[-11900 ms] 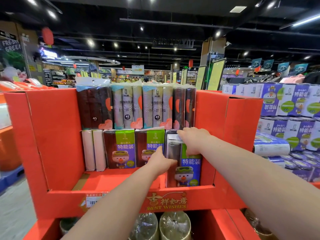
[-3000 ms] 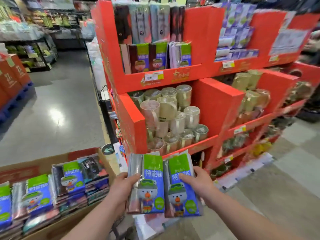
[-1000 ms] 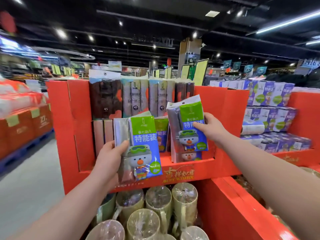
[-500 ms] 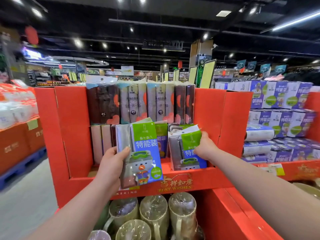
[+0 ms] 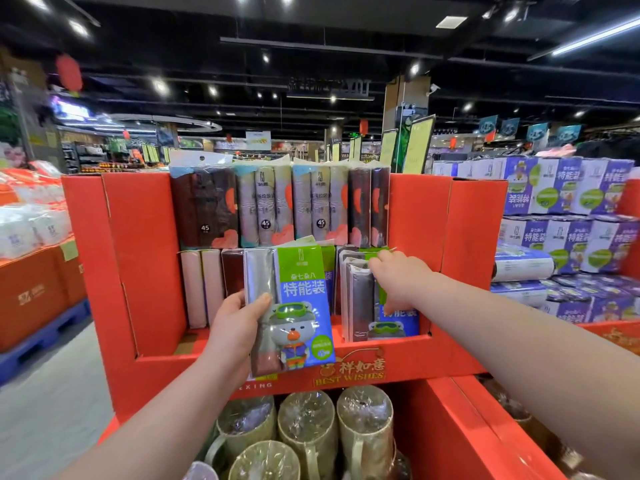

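Pack (image 5: 300,299) in left hand (image 5: 236,326); right hand (image 5: 398,279) grips shelf-pack (image 5: 362,306).

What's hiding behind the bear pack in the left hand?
A brown pack and a green-and-blue pack on the red shelf peek out beside the bear pack. Straight behind it is covered.

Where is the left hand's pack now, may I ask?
Head view, centre: pack in left hand, before the red shelf, beside the right hand's shelved pack.
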`<state>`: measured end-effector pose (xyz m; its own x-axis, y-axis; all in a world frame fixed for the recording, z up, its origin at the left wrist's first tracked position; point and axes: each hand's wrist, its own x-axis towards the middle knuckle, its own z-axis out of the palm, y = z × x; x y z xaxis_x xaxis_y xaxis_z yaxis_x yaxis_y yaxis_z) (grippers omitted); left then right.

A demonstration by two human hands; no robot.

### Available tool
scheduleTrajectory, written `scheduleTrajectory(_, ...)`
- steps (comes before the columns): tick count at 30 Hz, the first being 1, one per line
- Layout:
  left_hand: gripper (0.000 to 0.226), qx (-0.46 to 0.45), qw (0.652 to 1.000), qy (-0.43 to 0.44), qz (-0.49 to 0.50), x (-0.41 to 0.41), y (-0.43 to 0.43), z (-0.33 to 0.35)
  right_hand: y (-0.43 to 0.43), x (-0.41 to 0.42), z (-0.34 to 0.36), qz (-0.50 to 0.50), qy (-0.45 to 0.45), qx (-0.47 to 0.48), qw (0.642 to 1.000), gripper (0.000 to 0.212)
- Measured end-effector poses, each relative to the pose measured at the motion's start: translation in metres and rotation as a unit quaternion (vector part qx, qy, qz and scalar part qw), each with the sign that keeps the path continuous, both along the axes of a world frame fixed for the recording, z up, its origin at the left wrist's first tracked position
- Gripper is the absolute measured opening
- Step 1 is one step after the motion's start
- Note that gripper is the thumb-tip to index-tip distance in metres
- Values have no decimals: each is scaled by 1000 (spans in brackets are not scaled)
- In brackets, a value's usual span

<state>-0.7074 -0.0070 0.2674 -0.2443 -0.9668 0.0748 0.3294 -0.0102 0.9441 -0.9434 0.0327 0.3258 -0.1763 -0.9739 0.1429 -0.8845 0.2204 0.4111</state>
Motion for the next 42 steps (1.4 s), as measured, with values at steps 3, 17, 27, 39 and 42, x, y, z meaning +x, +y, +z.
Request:
scheduleTrajectory(3,23,-4,1000,-6,-2,-2,-1,0,-4,-5,-3,12,15,4,1000,77)
scheduleTrajectory(17,20,-20,1000,13,-19,-22,-7,7,-15,-16,-5,70,76,-38,994,85)
scheduleTrajectory(27,18,-21,1000,5,-21,-30,-17,7,-15,-22,5,48,-17,19,998,89)
scheduleTrajectory(39,18,-36,999,-2,-33,-37,-26,4,-34,-29,5,70,72,-17,995,93)
scheduleTrajectory(42,21,-33,998,-9,-44,-41,-27,4,-41,-31,12,84,86,26,992,100)
